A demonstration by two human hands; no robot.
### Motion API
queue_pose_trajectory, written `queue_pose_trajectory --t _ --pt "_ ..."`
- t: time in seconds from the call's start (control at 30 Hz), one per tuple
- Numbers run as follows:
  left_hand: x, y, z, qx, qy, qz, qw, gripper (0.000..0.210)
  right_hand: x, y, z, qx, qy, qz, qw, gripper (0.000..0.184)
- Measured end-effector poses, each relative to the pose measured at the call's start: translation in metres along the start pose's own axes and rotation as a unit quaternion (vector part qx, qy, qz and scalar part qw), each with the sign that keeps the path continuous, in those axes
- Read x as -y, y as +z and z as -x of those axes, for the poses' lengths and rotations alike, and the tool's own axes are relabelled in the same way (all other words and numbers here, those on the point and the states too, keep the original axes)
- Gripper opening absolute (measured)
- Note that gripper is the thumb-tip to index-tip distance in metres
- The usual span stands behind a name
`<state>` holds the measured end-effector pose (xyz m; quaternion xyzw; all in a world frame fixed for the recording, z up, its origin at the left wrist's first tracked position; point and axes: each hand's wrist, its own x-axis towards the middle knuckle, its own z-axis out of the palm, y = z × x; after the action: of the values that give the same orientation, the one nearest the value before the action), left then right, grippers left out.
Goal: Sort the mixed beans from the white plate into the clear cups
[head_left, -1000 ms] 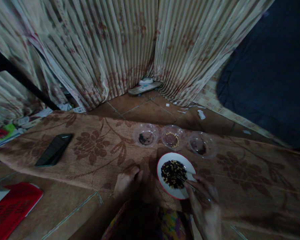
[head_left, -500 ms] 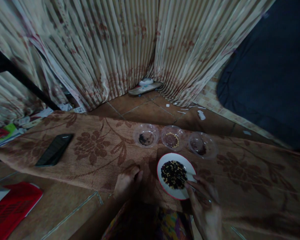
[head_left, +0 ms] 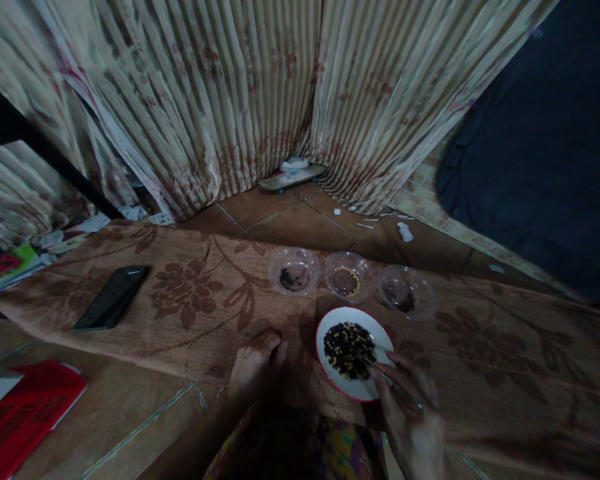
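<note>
A white plate with a red rim (head_left: 320, 363) holds a heap of mixed dark and yellow grains or beans (head_left: 349, 350). My right hand (head_left: 410, 407) grips thin metal tweezers (head_left: 391, 380), their tips down at the heap's right side. Left of the plate, my left hand (head_left: 259, 363) lies curled on the cloth, with nothing seen in it. Beyond the plate stand three clear plastic bowls in a row. The left bowl (head_left: 307, 283) has black grains, the middle bowl (head_left: 336, 287) yellow ones, and the right bowl (head_left: 423, 303) a few dark reddish ones.
A brown flowered cloth (head_left: 220, 327) covers the long narrow table. On its left part lies a black phone (head_left: 113, 298). Past the far edge, a skateboard (head_left: 293, 177) and white scraps (head_left: 405, 232) are on the tiled floor, before striped curtains (head_left: 240, 100). A red bag (head_left: 45, 407) is at lower left.
The tweezers' tips have shifted slightly within the heap, and they look closer together. My left hand stays put. The whole view has moved a little.
</note>
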<state>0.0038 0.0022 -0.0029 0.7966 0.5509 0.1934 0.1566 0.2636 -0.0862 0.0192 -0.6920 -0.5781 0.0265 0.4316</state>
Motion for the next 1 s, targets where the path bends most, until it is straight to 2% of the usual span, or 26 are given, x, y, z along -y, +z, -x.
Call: queue_pose_trajectory --t 0.3,0.5,0.67,0.8,0.87,1.0 --pt "0.002 0.003 0.002 0.004 0.0 0.009 1.0 0.025 0.009 -0.001 -0.003 -0.004 0.004 -0.013 1.0 0.023" --pt "0.002 0.002 0.001 0.012 -0.007 0.003 1.0 0.025 0.005 -0.004 -0.004 -0.012 0.001 -0.012 1.0 0.022" --pt "0.0 0.0 0.001 0.013 -0.009 0.005 1.0 0.023 0.016 -0.003 -0.025 -0.025 -0.01 -0.015 1.0 0.022" --pt "-0.001 -0.002 0.002 0.01 -0.003 0.01 1.0 0.024 0.041 0.015 -0.062 -0.036 -0.027 -0.044 0.998 0.021" --pt "-0.001 -0.002 0.002 0.006 0.002 0.016 1.0 0.024 0.053 0.031 -0.081 -0.031 -0.066 -0.061 0.995 0.02" --pt "0.0 -0.001 0.003 0.001 0.003 0.011 1.0 0.025 0.068 0.06 -0.107 -0.003 -0.066 -0.093 0.993 0.025"
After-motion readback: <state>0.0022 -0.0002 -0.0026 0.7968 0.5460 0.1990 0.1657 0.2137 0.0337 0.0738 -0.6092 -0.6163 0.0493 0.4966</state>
